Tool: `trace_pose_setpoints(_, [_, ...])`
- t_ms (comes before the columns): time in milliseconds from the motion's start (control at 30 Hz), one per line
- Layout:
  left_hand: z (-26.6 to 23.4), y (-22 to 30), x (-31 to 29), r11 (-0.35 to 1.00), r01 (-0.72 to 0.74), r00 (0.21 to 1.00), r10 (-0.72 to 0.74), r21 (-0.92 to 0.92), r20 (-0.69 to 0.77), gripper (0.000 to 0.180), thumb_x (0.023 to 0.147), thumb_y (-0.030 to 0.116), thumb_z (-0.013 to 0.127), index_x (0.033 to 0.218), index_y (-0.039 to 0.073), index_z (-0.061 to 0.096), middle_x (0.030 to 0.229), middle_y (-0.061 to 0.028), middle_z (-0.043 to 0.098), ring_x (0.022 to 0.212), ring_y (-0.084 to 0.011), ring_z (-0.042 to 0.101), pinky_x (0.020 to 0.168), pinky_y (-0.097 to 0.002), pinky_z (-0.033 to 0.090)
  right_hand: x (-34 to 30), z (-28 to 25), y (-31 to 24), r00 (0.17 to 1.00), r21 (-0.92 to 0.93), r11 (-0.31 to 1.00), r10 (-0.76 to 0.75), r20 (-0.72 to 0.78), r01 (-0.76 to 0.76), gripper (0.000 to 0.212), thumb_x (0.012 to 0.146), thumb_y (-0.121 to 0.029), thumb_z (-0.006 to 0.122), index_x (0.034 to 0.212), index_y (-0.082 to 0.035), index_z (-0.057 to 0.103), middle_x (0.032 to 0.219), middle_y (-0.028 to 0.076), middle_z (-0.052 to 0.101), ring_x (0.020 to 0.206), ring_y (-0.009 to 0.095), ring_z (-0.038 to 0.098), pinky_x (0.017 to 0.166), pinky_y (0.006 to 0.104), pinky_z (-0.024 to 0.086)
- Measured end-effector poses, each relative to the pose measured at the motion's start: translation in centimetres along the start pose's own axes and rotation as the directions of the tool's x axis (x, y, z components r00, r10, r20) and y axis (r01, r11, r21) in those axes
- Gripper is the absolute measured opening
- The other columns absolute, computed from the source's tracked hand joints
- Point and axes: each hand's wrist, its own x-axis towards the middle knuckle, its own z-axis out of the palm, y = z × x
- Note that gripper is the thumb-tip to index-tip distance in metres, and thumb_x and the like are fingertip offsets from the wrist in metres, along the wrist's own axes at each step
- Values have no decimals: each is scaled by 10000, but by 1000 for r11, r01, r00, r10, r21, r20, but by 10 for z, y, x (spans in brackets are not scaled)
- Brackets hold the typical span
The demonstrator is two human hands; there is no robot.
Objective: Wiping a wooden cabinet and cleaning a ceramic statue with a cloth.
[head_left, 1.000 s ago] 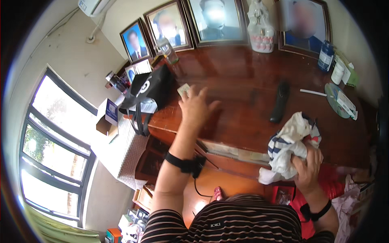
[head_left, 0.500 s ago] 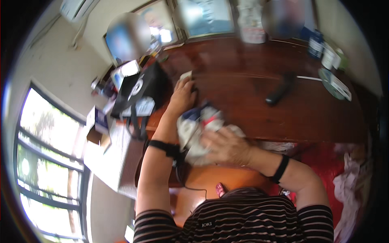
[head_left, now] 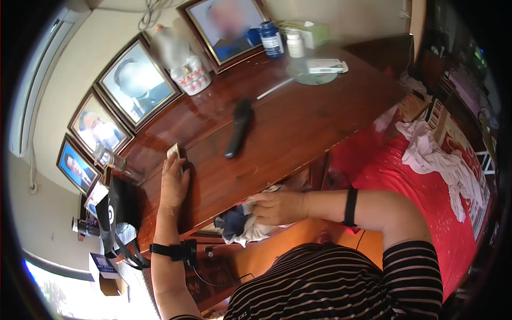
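Observation:
My left hand (head_left: pixel 175 186) rests on the dark red wooden table (head_left: pixel 298 122), its fingers closed about a small pale object (head_left: pixel 174 151) whose kind I cannot make out. At the table's front edge my right hand (head_left: pixel 280 208) grips a crumpled white and navy cloth (head_left: pixel 250 228), partly hidden behind the fingers. The cloth lies below the tabletop, where an open drawer seems to be. Beyond my hands, a black remote-like object (head_left: pixel 239 128) lies on the table.
Framed portraits (head_left: pixel 140 80) line the wall. A blue bottle (head_left: pixel 271 40), white bottle (head_left: pixel 295 44) and green disc (head_left: pixel 316 78) stand or lie at the back. A black bag (head_left: pixel 124 208) sits left. Right, a pale garment (head_left: pixel 437 160) lies over red cloth (head_left: pixel 394 181).
The view has swung to the right. My right hand and the cloth have gone from the tabletop down past its front edge. The left hand still has the small pale object.

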Motion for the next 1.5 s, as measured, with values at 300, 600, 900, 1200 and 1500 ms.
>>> trace_pose_setpoints(300, [32,72,7,997,-65,998,64,38,27,473,845,167,709,1285,82,556,1443,-210,440,1363,-461,340,1135,-480,307,-151,-64,-9,669,-213,636,726,-161,-742,178,739,-110,619,916,-96,632,907,102,589,913,282,604,1011,496,424])
trace_pose_setpoints(600, [10,78,-48,999,23,953,-11,34,-304,548,829,115,692,1330,25,489,1396,-227,458,1326,-420,397,1126,-508,294,-214,7,-47,178,9,178,975,132,-984,205,814,-94,553,993,-65,646,992,216,618,931,380,605,848,485,470])
trace_pose_setpoints(900, [-55,63,-141,955,242,851,-125,170,-510,426,801,48,687,1212,55,575,1339,-166,518,1325,-418,400,1107,-495,327,-147,-70,-22,230,426,-121,694,682,-897,523,659,-38,656,1180,-11,616,1064,205,665,998,352,651,895,395,501])
trace_pose_setpoints(1200, [-142,-13,-185,770,559,673,-206,307,-711,713,686,222,829,1300,57,506,1385,-168,472,1312,-394,402,1092,-497,313,76,-101,28,716,856,255,676,175,-450,613,720,54,599,1324,27,498,1265,122,580,1155,184,566,975,320,442])
trace_pose_setpoints(1500, [-129,-69,-133,659,563,825,-482,498,-295,907,704,439,788,1455,126,386,1295,-167,545,1076,-339,598,909,-481,462,226,30,14,872,456,744,415,258,-489,850,761,-186,759,1465,-97,291,1432,292,344,1287,474,395,1090,497,345])
